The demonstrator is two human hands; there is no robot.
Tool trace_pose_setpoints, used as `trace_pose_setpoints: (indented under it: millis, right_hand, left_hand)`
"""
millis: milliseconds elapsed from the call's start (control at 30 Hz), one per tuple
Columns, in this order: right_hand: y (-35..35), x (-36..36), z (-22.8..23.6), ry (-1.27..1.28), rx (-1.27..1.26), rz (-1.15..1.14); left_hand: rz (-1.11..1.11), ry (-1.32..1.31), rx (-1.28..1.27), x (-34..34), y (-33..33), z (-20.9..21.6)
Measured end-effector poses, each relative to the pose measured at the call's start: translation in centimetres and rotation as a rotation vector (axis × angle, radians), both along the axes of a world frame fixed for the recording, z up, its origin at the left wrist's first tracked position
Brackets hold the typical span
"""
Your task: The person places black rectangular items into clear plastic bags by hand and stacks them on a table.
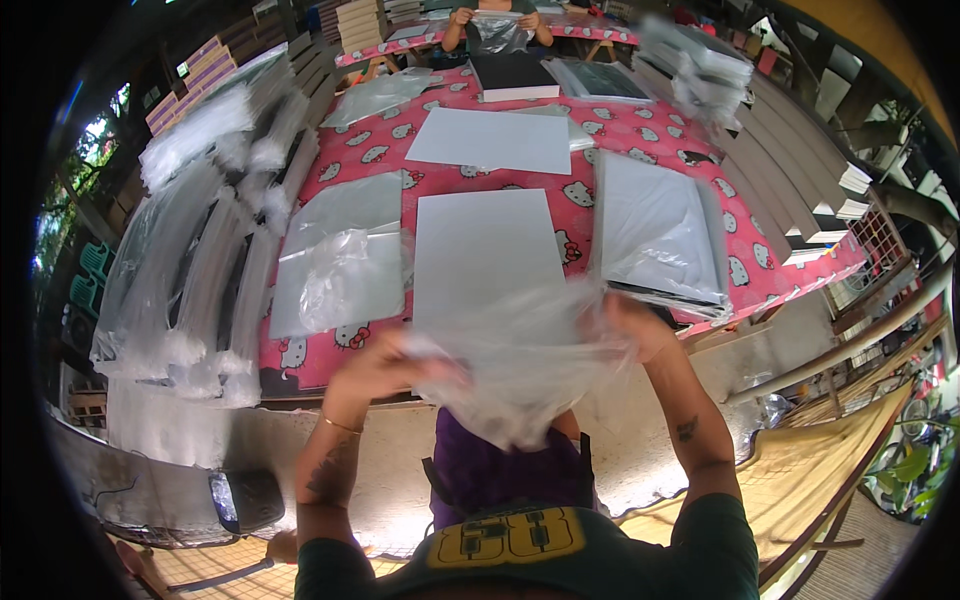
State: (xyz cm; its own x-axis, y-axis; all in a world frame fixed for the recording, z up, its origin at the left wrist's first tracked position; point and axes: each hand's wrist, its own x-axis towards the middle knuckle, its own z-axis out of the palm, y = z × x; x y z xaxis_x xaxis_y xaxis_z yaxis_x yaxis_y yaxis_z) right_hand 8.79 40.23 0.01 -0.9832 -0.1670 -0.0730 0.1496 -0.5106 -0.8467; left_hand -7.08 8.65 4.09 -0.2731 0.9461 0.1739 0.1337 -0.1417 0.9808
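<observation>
Near the table's front edge I hold a clear plastic bag (515,385) between both hands, and its loose end droops over the edge. My left hand (385,365) is closed on the bag's left side, a little blurred. On the right side, my right hand (638,325) grips the plastic too. A white rectangular sheet or board (488,235) lies flat in front of me, its near end behind the plastic; whether it is inside the bag I cannot tell. Right of it rests a plastic-wrapped white-and-dark flat stack (660,225). Flat empty-looking plastic bags (345,265) lie to the left.
The table has a pink patterned cover (460,150). Another white sheet (490,138) and a thick black-covered book (512,75) lie farther back. Wrapped stacks (190,270) line the left edge; thick books (790,170) line the right. Across the table a person handles plastic (500,32).
</observation>
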Motion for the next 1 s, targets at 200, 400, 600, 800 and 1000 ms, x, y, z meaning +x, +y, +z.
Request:
trace_pose_setpoints:
  millis: [200, 400, 600, 800, 1000]
  right_hand:
    - [-0.8, 1.1, -2.1, 0.069, -0.253, -0.223]
    - [-2.5, 2.6, -1.6, -0.072, 0.433, 0.368]
    - [-2.3, 4.8, -4.2, 0.197, 0.143, 0.061]
    - [-9.6, 7.1, -7.9, -0.105, 0.841, -0.852]
    - [-11.3, 7.0, -8.6, -0.142, 0.73, -1.009]
  left_hand:
    - [0.108, -0.118, -0.155, -2.4, -3.0, -5.2]
    - [0.451, -0.605, 0.163, -0.2, -3.7, -3.6]
    - [0.346, -0.54, 0.011, 1.2, -6.8, -4.7]
    - [0.952, -0.248, -0.106, 7.0, -4.3, -9.9]
    - [0.992, -0.158, -0.141, 8.6, -4.5, -10.9]
